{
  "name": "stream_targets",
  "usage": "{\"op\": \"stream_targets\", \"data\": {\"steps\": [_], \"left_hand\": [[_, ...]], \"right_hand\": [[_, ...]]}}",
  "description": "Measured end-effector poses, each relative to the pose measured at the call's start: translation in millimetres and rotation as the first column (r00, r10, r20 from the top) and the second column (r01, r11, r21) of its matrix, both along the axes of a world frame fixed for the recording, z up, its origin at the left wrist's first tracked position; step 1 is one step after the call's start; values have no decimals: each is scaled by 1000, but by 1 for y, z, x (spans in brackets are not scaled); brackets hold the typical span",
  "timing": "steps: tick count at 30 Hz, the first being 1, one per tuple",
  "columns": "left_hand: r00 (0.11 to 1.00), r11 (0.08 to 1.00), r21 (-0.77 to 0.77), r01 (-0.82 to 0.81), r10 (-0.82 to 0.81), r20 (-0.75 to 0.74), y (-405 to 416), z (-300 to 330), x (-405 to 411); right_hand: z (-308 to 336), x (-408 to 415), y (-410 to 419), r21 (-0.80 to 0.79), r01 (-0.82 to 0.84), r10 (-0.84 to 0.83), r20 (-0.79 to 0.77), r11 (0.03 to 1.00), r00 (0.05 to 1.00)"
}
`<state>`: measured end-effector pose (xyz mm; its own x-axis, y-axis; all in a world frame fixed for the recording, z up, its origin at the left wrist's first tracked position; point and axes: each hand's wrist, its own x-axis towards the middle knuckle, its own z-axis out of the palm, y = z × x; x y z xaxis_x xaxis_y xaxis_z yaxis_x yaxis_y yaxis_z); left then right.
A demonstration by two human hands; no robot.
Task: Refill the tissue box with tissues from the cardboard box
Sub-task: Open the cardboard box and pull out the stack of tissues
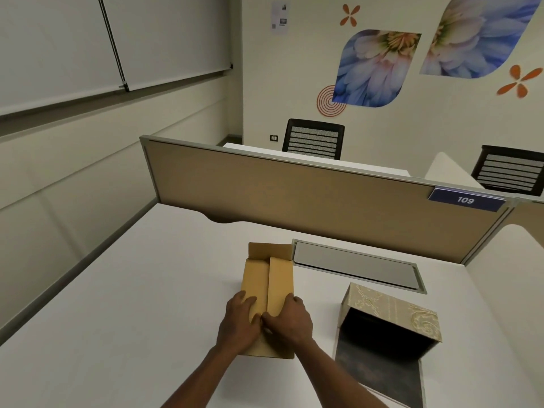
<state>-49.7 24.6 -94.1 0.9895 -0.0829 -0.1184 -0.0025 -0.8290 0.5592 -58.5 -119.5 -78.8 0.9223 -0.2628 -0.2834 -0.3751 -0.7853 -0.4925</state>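
A brown cardboard box [269, 278] lies on the white desk [132, 290], its two long top flaps folded shut and the far end flap standing up. My left hand [240, 322] rests on the left flap and my right hand [290, 319] on the right flap, fingertips meeting at the seam near the box's near end. To the right stands the tissue box [391, 312], beige with an embossed pattern, hinged open so its dark empty inside and dark base panel [379, 375] face me. No tissues are visible.
A grey cable tray lid [356, 265] is set into the desk behind both boxes. A tan partition [294, 198] with a "109" label closes off the far edge. Two black mesh chairs stand beyond it. The desk's left edge runs along the wall.
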Motion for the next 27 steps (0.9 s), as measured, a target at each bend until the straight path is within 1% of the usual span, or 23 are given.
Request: {"op": "stream_targets", "data": {"steps": [4, 8, 10, 12, 15, 20, 24, 27], "left_hand": [[997, 997, 16, -72, 72, 2, -11, -1, 10], [996, 991, 101, -86, 87, 0, -25, -5, 13], [996, 989, 121, -86, 86, 10, -28, -8, 10], [996, 990, 109, -88, 85, 28, -28, -10, 7], [996, 995, 54, -83, 81, 32, -25, -8, 5], [997, 995, -58, -83, 83, -9, -18, 0, 10], [994, 982, -161, -103, 105, 8, -10, 9, 15], [992, 964, -246, -97, 113, 51, -3, 11, 15]], "right_hand": [[1, -8, -2, 47, 19, -20, 38, 999, 999], [1, -18, -7, 108, 23, -30, 58, 994, 998], [1, -23, -10, 164, 29, -40, 68, 986, 997], [0, -27, -15, 258, 57, -77, 70, 964, 995], [1, -33, -23, 382, 101, -137, 68, 919, 988], [4, -44, -32, 501, 125, -216, 127, 857, 968], [5, -54, -39, 488, 149, -298, 244, 860, 923], [9, -60, -39, 443, 172, -353, 366, 880, 861]]}}
